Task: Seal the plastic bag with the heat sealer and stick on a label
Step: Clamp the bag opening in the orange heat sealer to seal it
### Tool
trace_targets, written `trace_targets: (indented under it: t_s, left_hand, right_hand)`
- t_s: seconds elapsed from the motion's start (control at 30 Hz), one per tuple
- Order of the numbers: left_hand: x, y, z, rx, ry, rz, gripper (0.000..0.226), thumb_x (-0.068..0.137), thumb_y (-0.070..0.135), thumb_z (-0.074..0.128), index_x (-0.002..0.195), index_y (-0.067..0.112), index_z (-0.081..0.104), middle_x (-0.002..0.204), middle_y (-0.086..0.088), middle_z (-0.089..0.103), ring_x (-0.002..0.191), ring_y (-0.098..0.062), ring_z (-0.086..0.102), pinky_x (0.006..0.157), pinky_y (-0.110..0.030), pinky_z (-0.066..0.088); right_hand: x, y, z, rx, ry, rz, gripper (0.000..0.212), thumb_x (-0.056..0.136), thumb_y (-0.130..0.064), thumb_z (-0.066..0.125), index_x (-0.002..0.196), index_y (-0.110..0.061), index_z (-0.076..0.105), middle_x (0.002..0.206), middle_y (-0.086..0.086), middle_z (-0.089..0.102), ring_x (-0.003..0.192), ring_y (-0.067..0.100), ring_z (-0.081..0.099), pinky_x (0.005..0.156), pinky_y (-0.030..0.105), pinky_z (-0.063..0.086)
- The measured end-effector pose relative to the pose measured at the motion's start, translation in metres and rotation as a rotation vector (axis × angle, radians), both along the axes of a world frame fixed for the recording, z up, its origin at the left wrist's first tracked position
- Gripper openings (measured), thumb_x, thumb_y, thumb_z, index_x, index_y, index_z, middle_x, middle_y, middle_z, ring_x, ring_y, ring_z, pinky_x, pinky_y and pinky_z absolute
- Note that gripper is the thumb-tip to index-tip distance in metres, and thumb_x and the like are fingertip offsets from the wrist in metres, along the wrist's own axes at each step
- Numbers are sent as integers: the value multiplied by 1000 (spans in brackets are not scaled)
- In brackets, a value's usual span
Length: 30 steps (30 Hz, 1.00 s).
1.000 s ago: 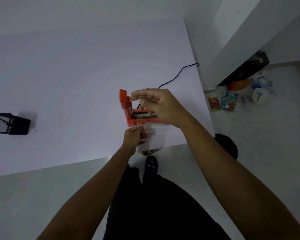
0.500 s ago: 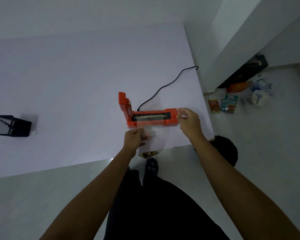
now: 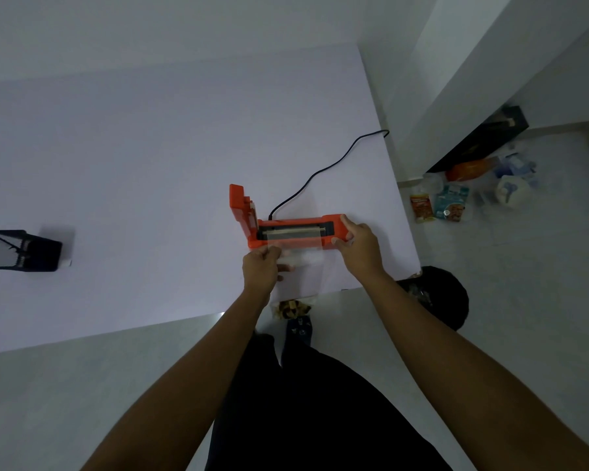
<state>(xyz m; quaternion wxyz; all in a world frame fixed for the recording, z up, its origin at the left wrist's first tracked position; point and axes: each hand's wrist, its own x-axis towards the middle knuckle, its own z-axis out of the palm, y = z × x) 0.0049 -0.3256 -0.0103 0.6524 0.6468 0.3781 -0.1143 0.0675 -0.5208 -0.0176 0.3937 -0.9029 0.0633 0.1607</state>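
An orange heat sealer (image 3: 332, 222) lies near the white table's front right corner, its lid (image 3: 240, 209) raised at the left end and the sealing strip exposed. A clear plastic bag (image 3: 303, 266) lies with its mouth across the strip and hangs over the table edge, brown contents at its bottom. My left hand (image 3: 261, 268) pinches the bag's left top corner. My right hand (image 3: 359, 248) grips the sealer's right end, thumb near the bag's right corner. No label shows.
A black cord (image 3: 323, 169) runs from the sealer to the table's right edge. A black mesh holder (image 3: 21, 249) with a blue pen stands at the far left. Food packets (image 3: 451, 202) and a black bin (image 3: 442, 297) sit on the floor at right.
My right hand has left the top of the sealer, swung to its right end and settled against it. The bag's mouth now lies stretched over the sealing strip. My left hand stayed put.
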Motion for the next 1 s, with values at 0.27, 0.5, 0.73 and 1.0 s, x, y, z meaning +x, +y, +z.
trace_targets:
  t_s: [0.27,0.5,0.73,1.0]
  left_hand:
    - [11,-4,4,20,-53,51,17,97,16,55,96,7,70,86,-12,73,60,-21,71,44,-25,48]
    - [15,-8,9,51,-80,82,18,97,13,56,101,3,70,78,-5,68,56,-13,67,42,-17,47]
    - [23,-18,21,83,-238,-26,19,97,16,57,103,4,70,87,-6,70,57,-9,66,48,-19,52]
    - [36,-26,42,202,-439,-293,26,100,15,51,119,6,67,102,-5,72,85,0,67,80,-18,56]
  right_hand:
    - [3,-5,-6,2,8,11,65,92,-19,69,150,-18,39,104,4,51,98,16,54,98,31,48]
    - [3,-4,-7,-30,-1,29,64,93,-20,68,150,-18,39,99,4,49,91,15,51,89,27,47]
    - [5,-6,-11,-26,12,14,65,91,-20,69,150,-18,40,101,5,52,94,18,54,91,29,48]
    - [7,-10,-19,-7,42,24,59,91,-24,70,145,-19,48,108,4,59,99,18,57,91,26,47]
